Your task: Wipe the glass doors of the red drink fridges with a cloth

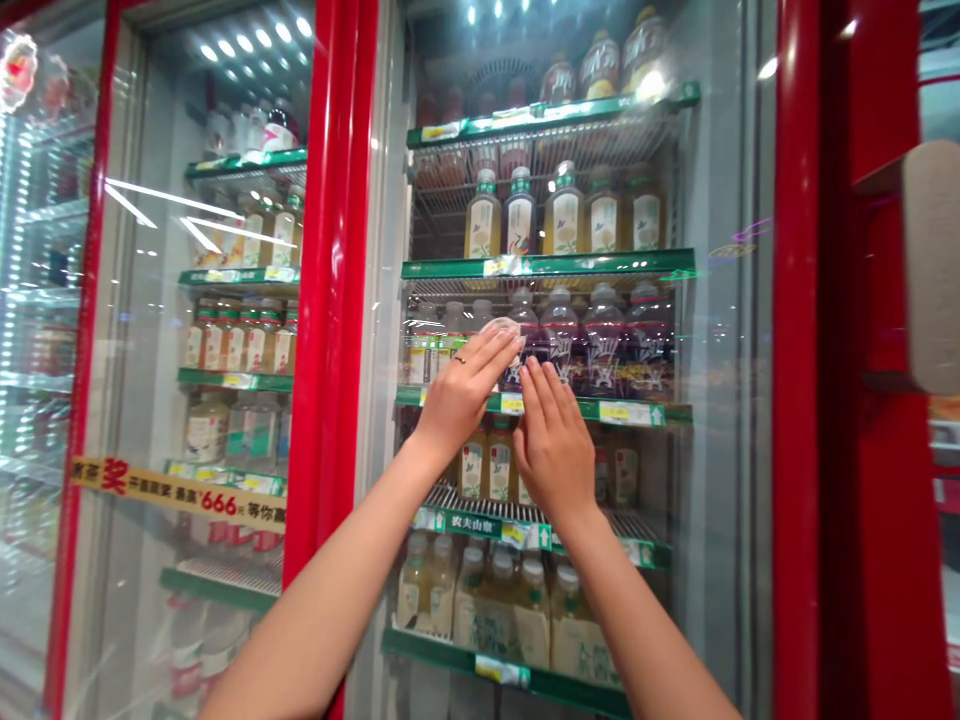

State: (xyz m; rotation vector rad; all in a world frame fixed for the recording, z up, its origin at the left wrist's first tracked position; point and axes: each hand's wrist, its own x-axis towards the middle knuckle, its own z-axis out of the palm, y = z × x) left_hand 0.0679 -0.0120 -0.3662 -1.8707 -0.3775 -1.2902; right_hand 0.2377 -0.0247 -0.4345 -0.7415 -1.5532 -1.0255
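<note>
My left hand [463, 385] reaches up to a glass cooler door [724, 330], with its fingers stretched out and a thin dark ring on one of them. By its fingertips shows a pale, translucent patch [504, 326]; I cannot tell whether it is a thin object or a reflection. Just to the right and slightly lower is my right hand [556, 435], flat, its fingers extended side by side and nothing visible in it. Behind the glass, dark purple bottles [602, 335] stand near both hands. Several pale yellow drink bottles [471, 470] are partly hidden by my hands.
Red frames [330, 300] border the door. A second cooler [244, 335] with several bottles stands left, crossed by a printed yellow strip [180, 490]. Green-edged shelves [551, 265] hold more bottles. A beige rounded panel [934, 265] projects at the right.
</note>
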